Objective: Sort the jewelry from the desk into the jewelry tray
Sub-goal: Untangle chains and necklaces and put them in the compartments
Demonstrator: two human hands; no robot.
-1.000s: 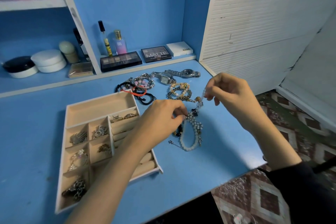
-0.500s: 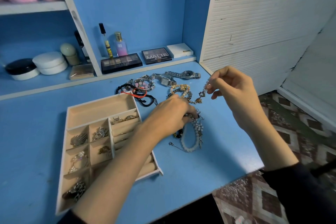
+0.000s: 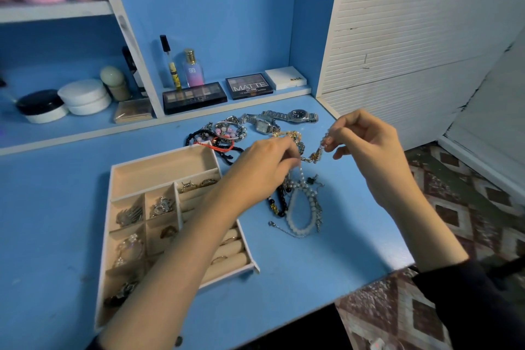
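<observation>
The person holds a beaded chain (image 3: pixel 312 156) in the air between both hands, above the right part of the blue desk (image 3: pixel 56 221). The right hand (image 3: pixel 366 148) pinches the chain's right end between thumb and forefinger, with its other fingers loosely curled. The left hand (image 3: pixel 267 165) has its fingertips bunched on the chain's left end, the pinch itself partly hidden behind the knuckles. The chain sags a little between them. Pale beads run down from under the left fingertips to a pile on the desk.

That pile lies just near of the hands. It holds one white bead bracelet (image 3: pixel 301 221), one black bead bracelet (image 3: pixel 277 206) and one thin silver chain (image 3: pixel 284 230), tangled together. Beyond the hands lie two silver watches, one round-faced (image 3: pixel 297 115) and one square-faced (image 3: pixel 262 125). Left of the watches are one pink bead bracelet (image 3: pixel 228 131) and a knot of black cords (image 3: pixel 199 136) with one red string (image 3: pixel 224 148).

The jewelry tray (image 3: pixel 159 173) sits left of the hands and partly under the left forearm, its far right corner just beside the cords. Five of its small compartments show metal pieces, and two rings (image 3: pixel 196 185) sit in the farthest ring slot.

On the back ledge stand two eyeshadow palettes (image 3: pixel 194 96), one white box (image 3: pixel 285 77), one perfume bottle (image 3: pixel 193 68) and one slim sprayer (image 3: pixel 170 62). Farther left are two round jars (image 3: pixel 85 96).
</observation>
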